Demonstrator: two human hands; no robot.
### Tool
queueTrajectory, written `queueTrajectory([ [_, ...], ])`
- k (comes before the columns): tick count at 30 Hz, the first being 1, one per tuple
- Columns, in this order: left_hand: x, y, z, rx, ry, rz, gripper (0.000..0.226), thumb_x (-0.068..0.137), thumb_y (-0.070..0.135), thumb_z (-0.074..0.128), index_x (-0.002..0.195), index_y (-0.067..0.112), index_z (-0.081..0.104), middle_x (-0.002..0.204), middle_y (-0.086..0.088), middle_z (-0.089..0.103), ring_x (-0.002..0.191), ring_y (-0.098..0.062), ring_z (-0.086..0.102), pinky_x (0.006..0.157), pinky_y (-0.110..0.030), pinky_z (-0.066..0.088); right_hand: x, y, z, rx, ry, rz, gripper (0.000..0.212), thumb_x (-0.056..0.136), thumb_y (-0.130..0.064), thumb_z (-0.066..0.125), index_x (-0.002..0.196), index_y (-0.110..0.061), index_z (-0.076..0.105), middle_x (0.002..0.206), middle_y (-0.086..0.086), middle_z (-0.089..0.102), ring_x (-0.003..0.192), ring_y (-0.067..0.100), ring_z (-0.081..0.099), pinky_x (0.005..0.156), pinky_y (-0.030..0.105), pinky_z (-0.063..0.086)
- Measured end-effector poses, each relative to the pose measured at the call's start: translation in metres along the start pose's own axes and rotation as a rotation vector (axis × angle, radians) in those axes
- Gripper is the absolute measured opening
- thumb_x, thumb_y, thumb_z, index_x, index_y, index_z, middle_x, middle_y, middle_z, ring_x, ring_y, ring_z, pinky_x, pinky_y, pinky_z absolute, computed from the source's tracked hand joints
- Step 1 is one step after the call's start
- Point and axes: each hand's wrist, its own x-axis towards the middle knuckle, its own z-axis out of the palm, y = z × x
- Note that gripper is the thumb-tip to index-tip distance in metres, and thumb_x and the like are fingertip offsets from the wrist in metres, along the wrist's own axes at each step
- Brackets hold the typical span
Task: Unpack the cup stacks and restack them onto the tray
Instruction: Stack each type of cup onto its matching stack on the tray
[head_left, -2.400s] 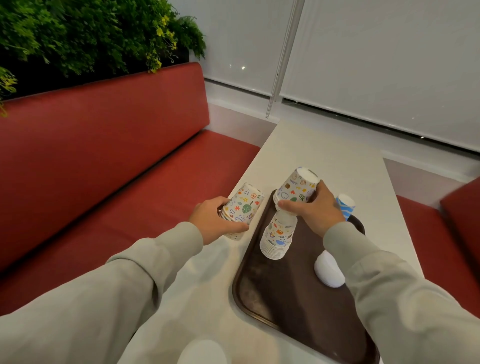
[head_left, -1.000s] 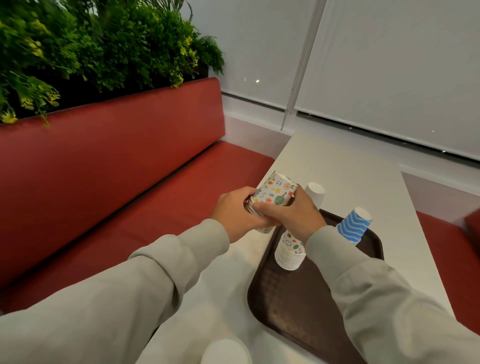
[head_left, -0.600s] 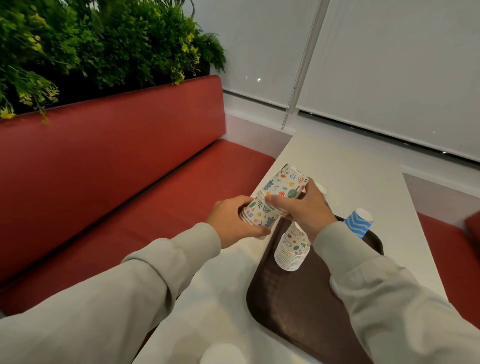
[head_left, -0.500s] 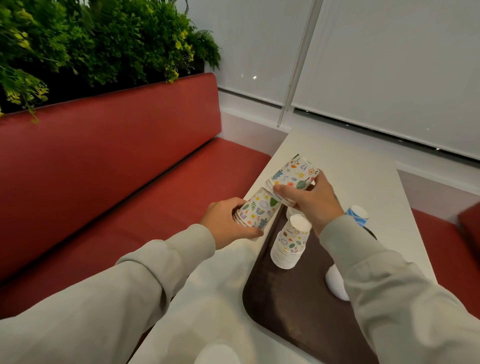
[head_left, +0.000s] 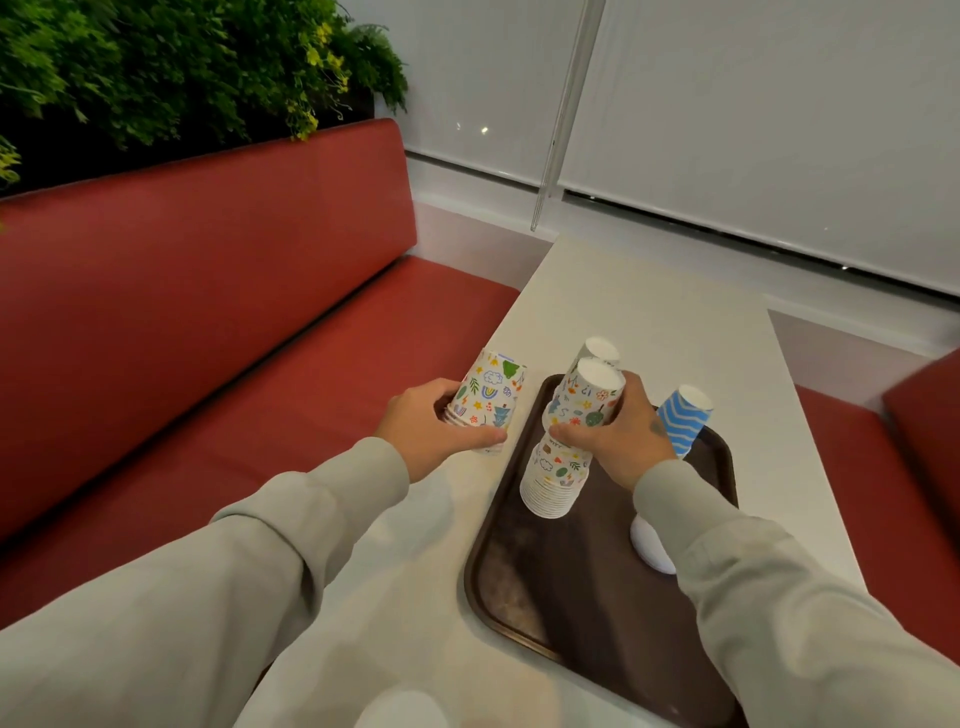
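No legible text, brand, number or sign is found. The patterned cup stack (head_left: 488, 397) gripped by the left hand (head_left: 431, 426) and the patterned cup (head_left: 587, 400) gripped by the right hand (head_left: 623, 436) carry printed doodles only: stars, rainbows, leaves, clouds. Short strokes on the patterned cup resemble punctuation but are too small to read. The blue cup (head_left: 683, 421) bears white zigzags. A dark mark on the right hand is illegible.
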Motion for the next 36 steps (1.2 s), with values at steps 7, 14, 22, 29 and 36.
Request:
queueTrajectory([
  [7,-0.001,-0.001,0.000,-0.024,-0.008,-0.003,0.060,0.065,0.045,0.089,0.116,0.029,0.062,0.105,0.017,0.070,0.093,-0.001,0.068,0.075,-0.021,0.059,-0.003,0.026,0.015,-0.030,-0.053,0.081,0.090,0.070,-0.021,0.091,0.142,-0.026,0.037,0.132,-0.002,0.057,0.126,0.026,0.055,0.101,0.041,0.048],
  [14,-0.001,0.000,-0.004,-0.017,-0.006,0.007,0.062,0.065,0.048,0.089,0.118,0.028,0.064,0.107,0.016,0.071,0.095,-0.002,0.068,0.078,-0.026,0.060,-0.001,0.033,0.010,-0.088,-0.139,0.115,0.098,0.069,-0.021,0.092,0.146,-0.026,0.032,0.131,-0.004,0.054,0.124,0.022,0.054,0.099,0.038,0.048],
  [22,-0.003,0.015,-0.004,-0.024,0.003,0.041,0.059,0.066,0.048,0.088,0.116,0.030,0.062,0.105,0.018,0.069,0.094,-0.001,0.067,0.077,-0.024,0.059,0.000,0.009,-0.027,-0.091,-0.082,0.074,0.071,0.086,0.005,0.060,0.146,-0.025,0.037,0.137,0.003,0.057,0.127,0.024,0.055,0.102,0.039,0.048],
  [29,-0.007,0.034,-0.003,-0.034,0.021,0.117,0.060,0.068,0.046,0.088,0.119,0.030,0.062,0.108,0.015,0.070,0.095,-0.002,0.067,0.079,-0.026,0.061,-0.005,-0.043,-0.030,0.074,0.054,-0.097,0.032,0.084,-0.035,0.067,0.116,-0.035,0.062,0.101,-0.010,0.073,0.099,0.018,0.070,0.093,0.044,0.056],
  [36,-0.013,0.047,-0.008,-0.024,0.065,0.245,0.058,0.065,0.037,0.092,0.117,0.030,0.066,0.102,0.014,0.073,0.090,0.001,0.069,0.076,-0.018,0.058,-0.013,-0.066,0.005,0.037,-0.237,-0.066,0.083,0.060,-0.062,0.085,0.129,-0.029,0.053,0.107,-0.007,0.073,0.095,0.015,0.072,0.091,0.042,0.059],
])
